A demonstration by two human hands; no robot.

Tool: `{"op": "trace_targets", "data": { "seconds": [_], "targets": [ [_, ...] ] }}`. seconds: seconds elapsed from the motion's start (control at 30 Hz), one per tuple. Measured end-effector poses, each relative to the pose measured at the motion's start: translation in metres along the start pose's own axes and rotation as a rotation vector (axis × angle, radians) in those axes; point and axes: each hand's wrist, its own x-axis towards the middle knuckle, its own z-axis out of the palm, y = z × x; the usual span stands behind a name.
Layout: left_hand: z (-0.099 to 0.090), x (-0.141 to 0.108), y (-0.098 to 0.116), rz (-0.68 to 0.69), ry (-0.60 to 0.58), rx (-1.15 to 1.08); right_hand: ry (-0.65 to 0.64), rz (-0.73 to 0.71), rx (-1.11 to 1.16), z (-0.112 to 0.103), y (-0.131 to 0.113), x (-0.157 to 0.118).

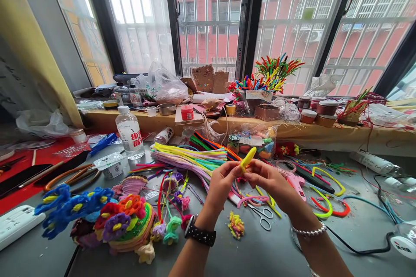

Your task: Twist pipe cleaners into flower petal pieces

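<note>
Power strip (22,223), white: lying at the far left of the grey table (253,264). Blue flowers (76,205), fuzzy, yellow-centred: spreading just right of it. Plastic tub (112,166): standing behind the blue flowers. Purple flower (117,227), yellow-centred: sitting among red and orange ones. Water bottle (130,134), clear, white cap: standing upright behind the tub. Small flowers (172,228), mint, lilac and pink, thin-stemmed: lying near the left forearm. Bundle of fuzzy stems (188,156), yellow, pink and teal: lying behind the hands. Left hand (221,184), a black dotted watch (200,231) encircling its wrist: thumb and fingers are pinching the yellow piece. Tuft (236,226), yellow and pink: resting on the table below the hands. Yellow piece (249,156): being held between both hands above the table, its free end pointing up and rightward. Scissors (264,217): lying below the right hand. Right hand (268,179), a beaded bracelet (308,230) circling its wrist: fingers are closing on the same yellow piece. Glue gun (296,185), pink: lying behind the right hand. Clear bottle (373,162): lying on its side at the far right.
</note>
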Motion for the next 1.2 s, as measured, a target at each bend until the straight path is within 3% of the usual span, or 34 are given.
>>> {"op": "trace_targets", "data": {
  "seconds": [0.37, 0.53, 0.7, 0.93, 1.2],
  "targets": [
    [0.002, -0.002, 0.004, -0.223, -0.090, -0.360, -0.061, -0.057, -0.117, -0.006, -0.004, -0.005],
    [-0.005, -0.002, 0.004, -0.320, -0.215, -0.345, -0.121, -0.030, -0.125, -0.011, -0.004, -0.008],
    [-0.009, -0.004, 0.008, -0.325, -0.272, -0.300, -0.202, -0.025, -0.090, -0.014, -0.007, -0.011],
    [-0.009, -0.006, 0.007, -0.523, -0.349, -0.543, -0.179, -0.025, -0.050, -0.012, -0.006, -0.011],
    [-0.004, -0.006, 0.005, -0.729, -0.210, -0.800, -0.058, -0.090, 0.060, 0.000, -0.012, -0.012]
  ]
}}
